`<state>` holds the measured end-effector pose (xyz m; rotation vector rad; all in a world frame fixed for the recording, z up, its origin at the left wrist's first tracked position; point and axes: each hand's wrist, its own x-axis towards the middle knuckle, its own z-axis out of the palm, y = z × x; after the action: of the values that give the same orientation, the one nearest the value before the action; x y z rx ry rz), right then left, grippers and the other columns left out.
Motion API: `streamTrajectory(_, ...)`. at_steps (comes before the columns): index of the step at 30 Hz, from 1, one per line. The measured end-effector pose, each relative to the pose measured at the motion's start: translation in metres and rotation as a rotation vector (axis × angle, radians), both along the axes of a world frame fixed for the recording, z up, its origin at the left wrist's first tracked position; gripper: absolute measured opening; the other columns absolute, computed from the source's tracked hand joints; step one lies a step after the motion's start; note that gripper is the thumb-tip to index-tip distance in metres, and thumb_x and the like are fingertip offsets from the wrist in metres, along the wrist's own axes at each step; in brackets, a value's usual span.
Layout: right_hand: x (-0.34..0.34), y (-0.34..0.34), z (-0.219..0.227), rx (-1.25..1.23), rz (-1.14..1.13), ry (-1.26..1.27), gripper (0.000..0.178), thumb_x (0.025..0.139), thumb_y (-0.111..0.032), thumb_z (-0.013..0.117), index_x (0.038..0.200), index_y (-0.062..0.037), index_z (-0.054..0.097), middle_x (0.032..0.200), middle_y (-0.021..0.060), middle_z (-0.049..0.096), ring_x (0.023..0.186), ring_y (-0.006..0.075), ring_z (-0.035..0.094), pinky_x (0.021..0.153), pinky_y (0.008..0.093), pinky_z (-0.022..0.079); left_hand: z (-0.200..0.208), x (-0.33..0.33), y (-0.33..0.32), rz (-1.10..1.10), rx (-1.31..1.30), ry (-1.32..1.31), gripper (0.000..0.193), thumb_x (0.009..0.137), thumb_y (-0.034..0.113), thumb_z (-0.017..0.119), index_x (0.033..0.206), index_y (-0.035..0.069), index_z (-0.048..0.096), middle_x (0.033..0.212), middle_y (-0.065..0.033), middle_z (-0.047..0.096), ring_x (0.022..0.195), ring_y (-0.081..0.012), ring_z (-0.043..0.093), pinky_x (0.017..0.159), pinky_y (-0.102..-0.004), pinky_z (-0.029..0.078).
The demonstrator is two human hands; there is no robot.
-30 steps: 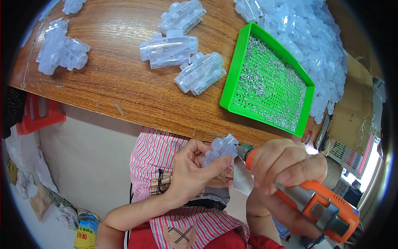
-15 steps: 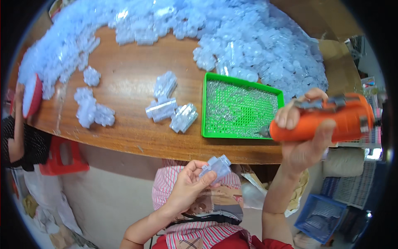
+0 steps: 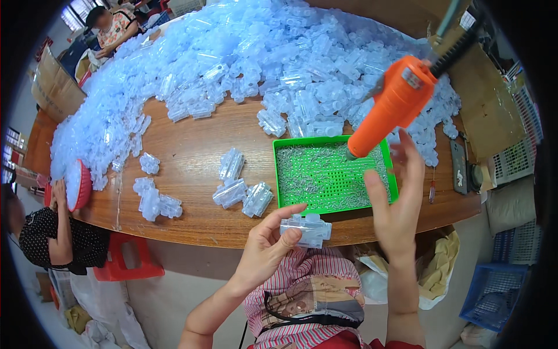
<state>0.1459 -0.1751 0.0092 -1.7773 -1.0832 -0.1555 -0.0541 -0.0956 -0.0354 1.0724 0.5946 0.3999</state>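
My left hand (image 3: 260,251) pinches a clear plastic housing (image 3: 314,231) between thumb and fingers, just in front of the table edge. My right hand (image 3: 400,212) is open, thumb and fingers spread, with nothing in it. Just beyond its fingertips an orange electric screwdriver (image 3: 388,104) hangs tilted from a black coiled cord, apart from the hand. The tool's dark tip points down over a green tray (image 3: 279,189) with small silvery screws (image 3: 308,174) scattered across its perforated bottom. Left of the tray lie several clear housings (image 3: 231,193) in a small group.
A large heap of clear plastic parts (image 3: 232,55) covers the far side of the wooden table (image 3: 192,139). More pieces (image 3: 156,200) lie at the left. A person (image 3: 52,238) holds a red bowl (image 3: 84,185) there; another person (image 3: 116,29) sits farther back. A small screwdriver (image 3: 432,192) lies right.
My right hand has let go of the electric screwdriver, which now hangs upright-tilted over the tray. The left hand has turned the housing level and moved slightly right. The view has tilted up.
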Motion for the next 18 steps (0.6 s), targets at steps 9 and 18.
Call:
streamTrajectory(9,-0.049,-0.044,-0.039,-0.21,0.559,1.103,0.041,0.099,-0.015,0.049,0.134,0.0032,0.039,0.103,0.0065,0.058,0.079,0.0082,0.054,0.07,0.0228,0.047,-0.007,0.009,0.015,-0.042,0.139,-0.011,0.045,0.091,0.014,0.065,0.127,0.006,0.039,0.11,-0.0054,0.052,0.091,-0.0088,0.059,0.076,-0.0226,0.051)
streamTrajectory(18,-0.054,-0.037,-0.046,-0.066,0.55,1.184,0.045,0.1,-0.022,0.049,0.136,0.0033,0.038,0.1,0.0063,0.058,0.081,0.0092,0.054,0.072,0.0242,0.047,0.003,0.003,0.011,-0.012,0.058,-0.028,0.049,0.087,0.001,0.065,0.129,0.003,0.039,0.114,-0.0111,0.056,0.107,-0.0155,0.058,0.092,-0.0276,0.05)
